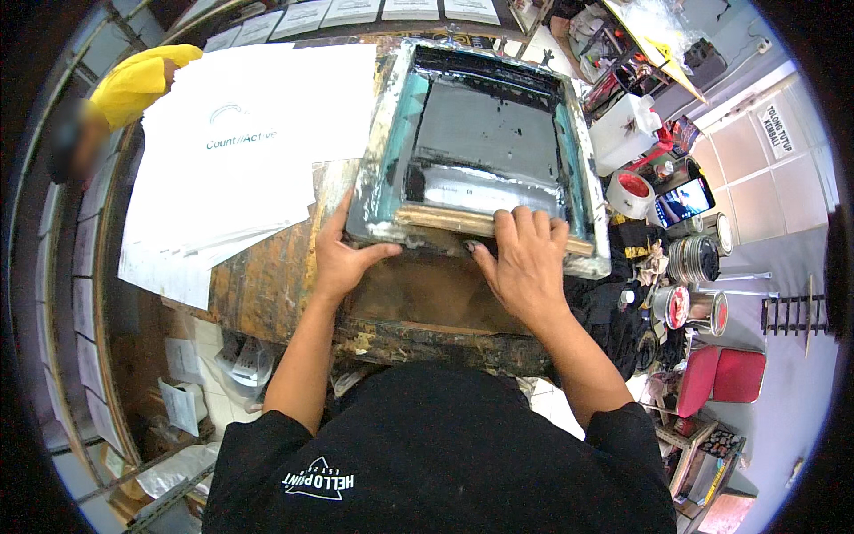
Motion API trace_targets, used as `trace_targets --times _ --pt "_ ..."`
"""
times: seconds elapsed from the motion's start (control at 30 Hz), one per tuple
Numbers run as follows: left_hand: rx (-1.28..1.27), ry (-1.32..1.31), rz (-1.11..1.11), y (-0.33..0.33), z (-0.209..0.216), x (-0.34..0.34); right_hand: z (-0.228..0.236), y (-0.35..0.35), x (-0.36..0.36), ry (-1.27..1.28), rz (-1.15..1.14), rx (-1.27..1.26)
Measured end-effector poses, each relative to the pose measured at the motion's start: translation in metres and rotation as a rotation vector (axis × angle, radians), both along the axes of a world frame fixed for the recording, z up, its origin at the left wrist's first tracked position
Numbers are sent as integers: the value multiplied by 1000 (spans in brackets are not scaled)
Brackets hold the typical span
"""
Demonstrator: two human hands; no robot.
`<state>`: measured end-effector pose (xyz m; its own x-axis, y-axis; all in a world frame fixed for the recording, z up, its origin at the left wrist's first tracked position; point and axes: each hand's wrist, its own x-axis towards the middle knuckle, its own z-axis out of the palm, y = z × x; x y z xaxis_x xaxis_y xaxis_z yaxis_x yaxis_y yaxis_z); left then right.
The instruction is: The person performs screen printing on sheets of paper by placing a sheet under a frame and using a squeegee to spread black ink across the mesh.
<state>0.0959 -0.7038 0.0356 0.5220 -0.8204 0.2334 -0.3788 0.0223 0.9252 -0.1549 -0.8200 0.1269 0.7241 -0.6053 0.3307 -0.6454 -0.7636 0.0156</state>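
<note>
Right grip (527, 265) — squeegee (445, 219) — long axis crosswise

On my remote feed I logged, at right: one white jug (621, 135), lit phone (683, 202), several cans (708, 313), red chair (737, 376), sign (781, 127).

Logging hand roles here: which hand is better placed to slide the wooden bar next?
Likely the right hand: its fingers are bent over the wooden bar. The left hand is at the near left corner of the frame, apart from the bar.
</note>
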Motion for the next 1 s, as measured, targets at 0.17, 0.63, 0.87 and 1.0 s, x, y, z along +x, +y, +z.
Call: trace_targets --times 0.17,0.63,0.87,1.0 --pt "-556 261 -97 -44 45 -1 68 -46 17 -229 10 -254" --pt "-159 -703 -44 -323 -88 112 163 -103 45 -286 -19 -267" --pt "-259 -760 106 -313 -97 83 164 -104 48 -276 -12 -260" --pt "-101 -715 178 -246 -43 84 164 -109 47 -275 -69 -204"
